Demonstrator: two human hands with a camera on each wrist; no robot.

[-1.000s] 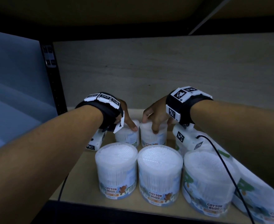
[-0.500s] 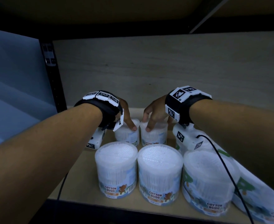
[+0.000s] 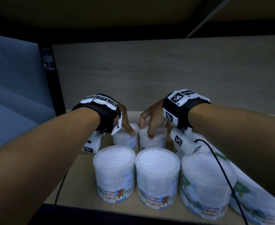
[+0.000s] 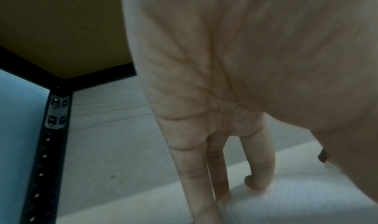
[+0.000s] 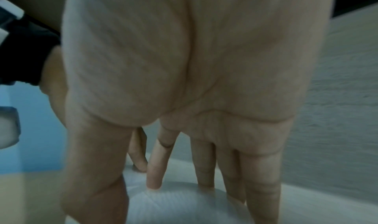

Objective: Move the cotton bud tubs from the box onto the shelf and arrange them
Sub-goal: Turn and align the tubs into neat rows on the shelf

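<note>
- Two cotton bud tubs stand upright in the back row of the shelf [image 3: 84,181], side by side and close to touching: the left rear tub [image 3: 125,140] and the right rear tub [image 3: 153,140].
- The left hand [image 3: 123,117] rests on the left rear tub, thumb on the near rim of the lid; the left wrist view shows the fingers reaching down past the far edge. They are nearly straight and I judge them to be steadying, not gripping.
- The right hand [image 3: 151,117] stands on the right rear tub with fingers spread and arched, the tips [image 5: 153,183] pressing on the lid. The thumb runs down the near side; no closed grasp is visible.
- Change over the last second: the right hand's fingers have lifted from a draped hold over the tub into a tip-only contact. The left hand has barely shifted. Both tubs stay where they were.
- Judgement: the two tubs are placed and the hands are making final adjustments or about to let go.
- The front row holds three tubs: front left [image 3: 115,174], front middle [image 3: 157,177] and front right [image 3: 205,187], packed closely, labels facing outward.
- A soft printed pack [image 3: 255,200] lies along the right side against the front right tub.
- Open room: bare shelf board to the left of both rows, up to the black upright post [image 3: 52,88], and a strip behind the rear tubs before the back panel [image 3: 166,70].
- Withdrawal must pass over the front row; the trailing wrist cable [image 3: 222,172] lies across the front right tub and could drag it.
- The box is not in view.
</note>
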